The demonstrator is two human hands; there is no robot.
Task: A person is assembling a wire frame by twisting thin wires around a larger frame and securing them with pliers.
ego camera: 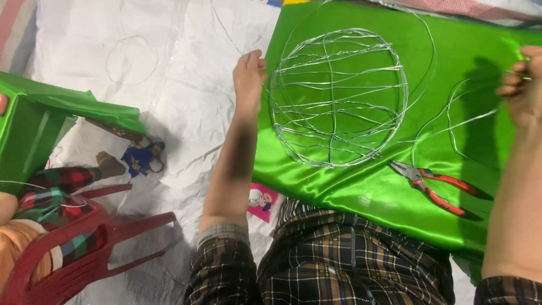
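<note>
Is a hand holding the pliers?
No, the pliers lie alone on the green cloth, while the left hand touches the wire ball and the right hand pinches wire.

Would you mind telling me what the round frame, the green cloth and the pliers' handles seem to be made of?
Round frame: thin bare metal wire, silvery with bright glints. Green cloth: looks like satin, glossy with soft creases. Pliers: grey metal head; red and black handles, probably plastic or rubber.

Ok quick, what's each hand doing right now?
Left hand: closed, pinching the thin silver wire beside the round silver wire-frame ball.
Right hand: closed on the same wire.
</note>
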